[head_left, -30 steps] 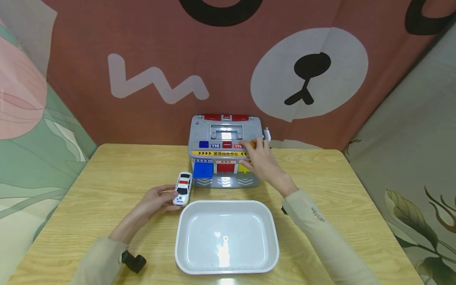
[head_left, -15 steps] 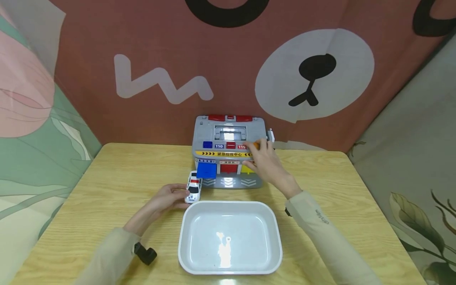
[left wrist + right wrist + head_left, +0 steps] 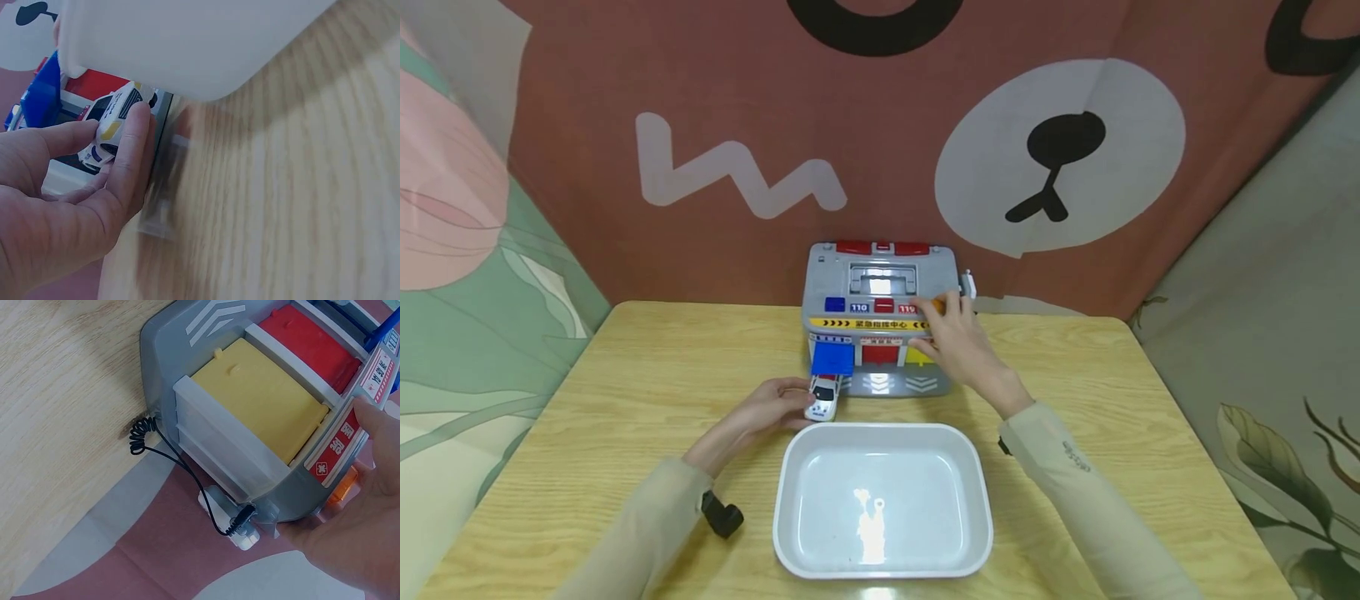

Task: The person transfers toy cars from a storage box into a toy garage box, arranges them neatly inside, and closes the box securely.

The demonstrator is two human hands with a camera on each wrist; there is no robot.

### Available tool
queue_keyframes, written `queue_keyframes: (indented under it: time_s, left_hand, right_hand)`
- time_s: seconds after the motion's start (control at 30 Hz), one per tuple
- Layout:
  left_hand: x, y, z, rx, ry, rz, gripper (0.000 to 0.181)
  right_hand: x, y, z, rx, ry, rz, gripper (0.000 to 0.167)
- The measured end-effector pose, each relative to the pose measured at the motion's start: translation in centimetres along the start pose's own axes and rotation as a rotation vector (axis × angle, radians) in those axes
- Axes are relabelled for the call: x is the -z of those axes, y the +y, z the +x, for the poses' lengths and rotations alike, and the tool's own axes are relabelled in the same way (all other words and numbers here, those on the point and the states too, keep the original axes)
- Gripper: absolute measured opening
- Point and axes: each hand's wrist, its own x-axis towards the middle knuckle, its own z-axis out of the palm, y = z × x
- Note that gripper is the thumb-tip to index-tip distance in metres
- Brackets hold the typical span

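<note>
A white toy police car point(image 3: 822, 405) sits in my left hand point(image 3: 777, 406), pinched between thumb and fingers. Its rear end is under the raised blue door point(image 3: 832, 359) of a grey toy emergency station point(image 3: 880, 383), while the nose points back towards me. In the left wrist view the thumb lies on one side of the car point(image 3: 112, 119) and the fingers along the other. My right hand point(image 3: 961, 346) grips the front right edge of the station's roof, thumb on the front sign point(image 3: 334, 445). The red door point(image 3: 310, 347) and yellow door point(image 3: 256, 400) are down.
A white plastic tub point(image 3: 883, 575) stands in front of the station, close to my left fingers. A small white handset point(image 3: 228, 519) on a coiled black cord point(image 3: 142, 434) hangs at the station's right side. A patterned cloth backdrop point(image 3: 737, 250) rises behind the wooden table point(image 3: 647, 358).
My left hand has carried the police car rightwards from beside the station to the blue doorway, and its rear has gone under the blue door. The right hand keeps its grip on the roof.
</note>
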Motion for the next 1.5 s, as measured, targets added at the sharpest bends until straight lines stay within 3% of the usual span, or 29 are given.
queue_keyframes:
  time_s: [0.17,0.4,0.77,0.9,1.1,1.5]
  left_hand:
    - [-0.1,-0.1,0.7,0.033,0.012,-0.028,0.048]
    - [-0.5,-0.1,1.1,0.015,-0.028,-0.090,0.050]
    - [-1.0,-0.2,1.4,0.020,0.012,-0.187,0.052]
    - [-1.4,-0.3,1.4,0.022,0.039,-0.173,0.059]
    - [-2.0,-0.5,1.6,-0.011,0.071,-0.075,0.067]
    - [-2.0,-0.7,1.8,0.017,0.083,-0.130,0.039]
  right_hand:
    - [0.0,-0.2,0.2,-0.004,-0.007,-0.003,0.065]
    - [0.2,-0.4,0.1,-0.035,-0.022,0.030,0.065]
    - [0.2,-0.5,0.0,-0.038,-0.026,0.042,0.065]
    - [0.3,-0.4,0.1,-0.041,-0.028,0.040,0.066]
    - [0.4,-0.2,0.1,-0.036,-0.021,0.028,0.066]
    - [0.1,-0.2,0.0,-0.023,-0.006,0.026,0.065]
